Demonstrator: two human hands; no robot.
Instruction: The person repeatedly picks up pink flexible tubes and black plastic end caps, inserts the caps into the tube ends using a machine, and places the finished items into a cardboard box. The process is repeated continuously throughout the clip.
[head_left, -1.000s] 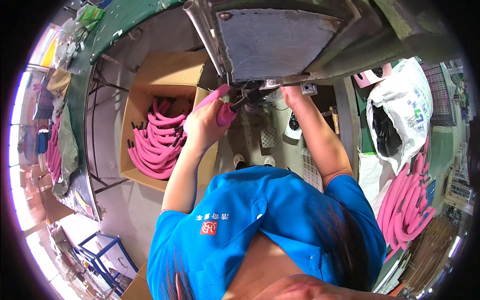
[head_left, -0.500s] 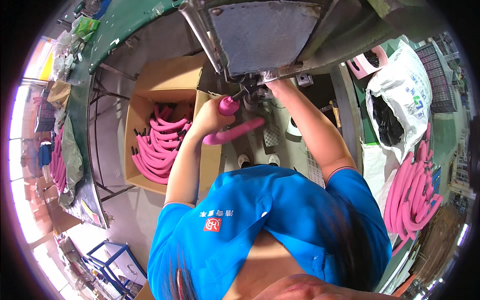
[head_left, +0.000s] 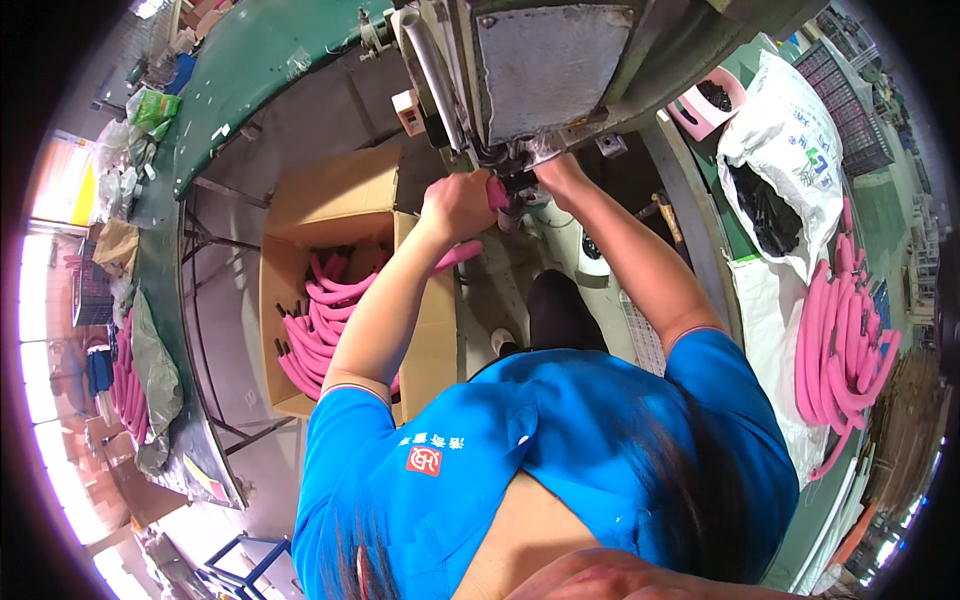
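My left hand is closed around a curved pink rubber hose, whose upper end reaches the metal fitting under the grey machine. The hose's lower end hangs free below my fist. My right hand is up against the same fitting, just right of the left hand. Its fingers are tucked under the machine, so its grip is hidden. Both forearms rise from my blue shirt toward the machine.
An open cardboard box with several pink hoses stands on the floor at left. A green bench curves behind it. At right are a white sack, a pink basket and a pile of pink hoses.
My left hand has stayed high at the machine, holding the pink hose and bringing its end to the fitting. My right hand stays at the fitting.
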